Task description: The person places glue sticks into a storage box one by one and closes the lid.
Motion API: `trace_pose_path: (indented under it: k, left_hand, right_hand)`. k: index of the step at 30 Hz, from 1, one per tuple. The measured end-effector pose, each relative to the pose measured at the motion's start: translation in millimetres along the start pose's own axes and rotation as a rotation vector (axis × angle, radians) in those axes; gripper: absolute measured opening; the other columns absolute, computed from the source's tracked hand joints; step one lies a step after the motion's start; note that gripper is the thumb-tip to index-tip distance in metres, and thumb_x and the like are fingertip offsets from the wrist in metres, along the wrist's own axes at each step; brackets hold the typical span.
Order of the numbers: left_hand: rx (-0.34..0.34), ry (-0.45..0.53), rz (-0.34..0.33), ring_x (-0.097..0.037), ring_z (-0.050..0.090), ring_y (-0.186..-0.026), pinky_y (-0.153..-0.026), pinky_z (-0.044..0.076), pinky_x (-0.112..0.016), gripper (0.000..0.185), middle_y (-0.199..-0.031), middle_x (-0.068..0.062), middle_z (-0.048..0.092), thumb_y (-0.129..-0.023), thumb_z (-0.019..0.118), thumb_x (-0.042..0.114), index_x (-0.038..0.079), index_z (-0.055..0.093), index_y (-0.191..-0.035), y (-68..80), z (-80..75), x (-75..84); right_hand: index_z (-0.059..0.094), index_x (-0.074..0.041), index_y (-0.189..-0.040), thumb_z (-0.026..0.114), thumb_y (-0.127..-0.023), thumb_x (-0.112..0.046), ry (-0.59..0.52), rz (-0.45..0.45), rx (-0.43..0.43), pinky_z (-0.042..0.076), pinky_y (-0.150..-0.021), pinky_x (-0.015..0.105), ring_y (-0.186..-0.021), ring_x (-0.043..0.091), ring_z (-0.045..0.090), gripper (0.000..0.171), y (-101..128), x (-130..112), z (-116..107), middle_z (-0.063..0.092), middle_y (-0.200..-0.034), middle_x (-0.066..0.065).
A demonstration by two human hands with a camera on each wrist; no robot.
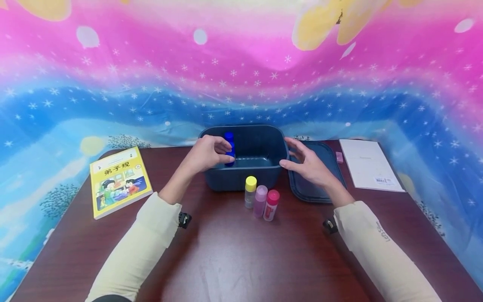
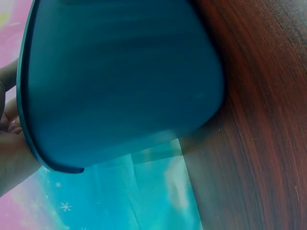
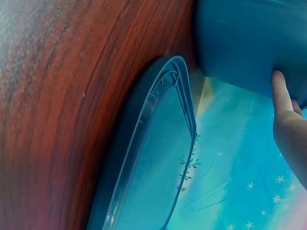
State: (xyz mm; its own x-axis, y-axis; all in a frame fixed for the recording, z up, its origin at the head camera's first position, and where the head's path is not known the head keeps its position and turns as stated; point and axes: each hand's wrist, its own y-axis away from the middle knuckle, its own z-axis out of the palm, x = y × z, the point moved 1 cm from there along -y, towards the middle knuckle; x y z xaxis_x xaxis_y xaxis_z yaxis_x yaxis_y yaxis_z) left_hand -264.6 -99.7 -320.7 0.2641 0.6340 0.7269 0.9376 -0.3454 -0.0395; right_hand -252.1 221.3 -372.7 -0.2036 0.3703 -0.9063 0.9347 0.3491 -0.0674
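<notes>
A dark blue-grey storage box (image 1: 241, 178) stands at the far side of the table. My left hand (image 1: 211, 153) reaches over its left rim. Between that hand's fingers and thumb I hold a small blue bottle (image 1: 229, 137), upright at the left inside the box. With fingers spread, my right hand (image 1: 307, 163) touches the box's right side near the rim; the right wrist view has a finger against the outer wall. In the left wrist view the box wall (image 2: 124, 86) hides most of the left hand and the bottle.
Three small bottles, yellow-capped (image 1: 250, 193), pink (image 1: 260, 202) and red-capped (image 1: 271, 206), stand before the box. A dark lid (image 1: 313, 184) lies right of it. A yellow book (image 1: 120, 180) lies left; a white booklet (image 1: 367, 163) and a small pink piece (image 1: 339, 157) lie right.
</notes>
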Motion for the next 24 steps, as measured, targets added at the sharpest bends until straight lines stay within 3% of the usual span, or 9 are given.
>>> trace_pose_path:
  k: [14, 20, 24]
  left_hand:
    - [0.031, 0.089, -0.020, -0.025, 0.067, -0.108, -0.094, 0.055, -0.042, 0.035, -0.117, -0.013, 0.071, -0.091, 0.079, 0.016, 0.002, 0.069, -0.121, 7.8, -8.6, 1.7]
    - [0.028, 0.091, 0.033, -0.022, 0.067, -0.103, -0.089, 0.057, -0.039, 0.031, -0.110, -0.008, 0.072, -0.091, 0.079, 0.018, 0.005, 0.071, -0.118, 14.8, -8.5, 5.4]
    - [-0.016, 0.110, 0.114, -0.019, 0.068, -0.098, -0.085, 0.058, -0.038, 0.027, -0.104, -0.004, 0.072, -0.089, 0.080, 0.016, 0.005, 0.072, -0.113, 21.6, -6.2, 8.1]
  right_hand:
    - [0.026, -0.019, -0.162, 0.067, -0.099, -0.030, 0.023, 0.011, 0.008, 0.029, -0.115, 0.059, -0.147, 0.038, 0.031, 0.075, 0, 1, 1, 0.023, -0.165, 0.010]
    - [0.026, -0.018, -0.162, 0.067, -0.099, -0.030, 0.024, 0.011, 0.012, 0.031, -0.115, 0.059, -0.147, 0.039, 0.031, 0.076, -1, 0, 1, 0.024, -0.165, 0.011]
    - [0.026, -0.018, -0.162, 0.067, -0.099, -0.030, 0.022, 0.009, 0.012, 0.031, -0.115, 0.059, -0.147, 0.039, 0.031, 0.076, -1, 0, 0, 0.024, -0.165, 0.011]
